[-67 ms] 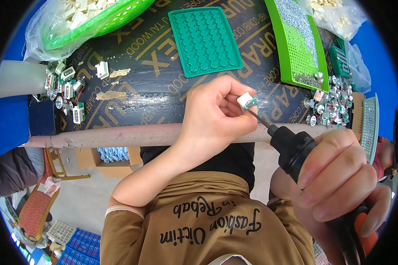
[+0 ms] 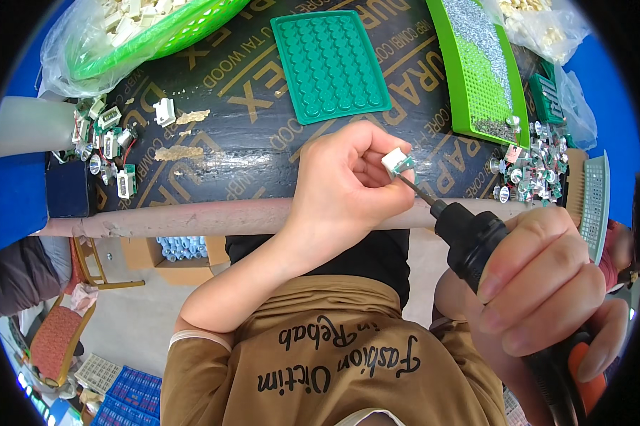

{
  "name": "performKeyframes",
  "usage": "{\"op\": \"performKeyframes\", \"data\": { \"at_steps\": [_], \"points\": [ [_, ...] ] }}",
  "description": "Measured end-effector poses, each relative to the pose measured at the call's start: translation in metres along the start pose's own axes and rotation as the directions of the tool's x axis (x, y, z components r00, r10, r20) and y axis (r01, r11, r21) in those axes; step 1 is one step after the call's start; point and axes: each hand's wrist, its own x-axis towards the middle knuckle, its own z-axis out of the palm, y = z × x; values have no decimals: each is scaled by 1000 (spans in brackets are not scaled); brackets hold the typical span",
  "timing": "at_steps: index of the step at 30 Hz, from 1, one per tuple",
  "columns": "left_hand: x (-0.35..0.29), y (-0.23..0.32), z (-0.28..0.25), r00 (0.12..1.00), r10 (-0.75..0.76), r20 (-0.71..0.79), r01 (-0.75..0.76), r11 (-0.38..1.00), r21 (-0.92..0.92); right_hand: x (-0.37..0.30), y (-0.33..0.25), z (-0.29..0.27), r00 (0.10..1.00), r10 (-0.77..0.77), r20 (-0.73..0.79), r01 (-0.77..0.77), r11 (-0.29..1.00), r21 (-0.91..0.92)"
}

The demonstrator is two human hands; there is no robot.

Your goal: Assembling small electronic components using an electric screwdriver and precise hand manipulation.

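My left hand [image 2: 348, 177] pinches a small white plastic housing with a green circuit board [image 2: 394, 162] between thumb and fingers, above the table's front edge. In my right hand [image 2: 547, 284] is a black electric screwdriver [image 2: 472, 238], fingers wrapped round its body. Its thin bit points up and left, and the tip meets the green board side of the part. Whether a screw sits at the tip is too small to make out. Beyond my left hand lies a green tray with rows of round hollows [image 2: 330, 67].
At right stands a bright green perforated tray of small screws [image 2: 487, 78], beside a pile of boards with silvery reflectors [image 2: 533, 167]. On the left are several similar assemblies [image 2: 111, 142], a lone white housing [image 2: 164, 112] and a green basket of white parts [image 2: 157, 46].
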Motion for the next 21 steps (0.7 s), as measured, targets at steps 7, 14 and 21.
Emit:
{"op": "performKeyframes", "data": {
  "at_steps": [7,14,21],
  "points": [
    [0,-2,-2,1000,5,-26,-5,1000,11,2,14,3,999,43,-25,-42,997,62],
    [-1,-2,-2,999,6,-39,-6,1000,1,2,19,8,994,92,-52,-85,989,119],
    [1,-3,-2,1000,4,-14,-4,1000,7,6,19,-5,988,131,-83,-117,981,156]
  ]
}}
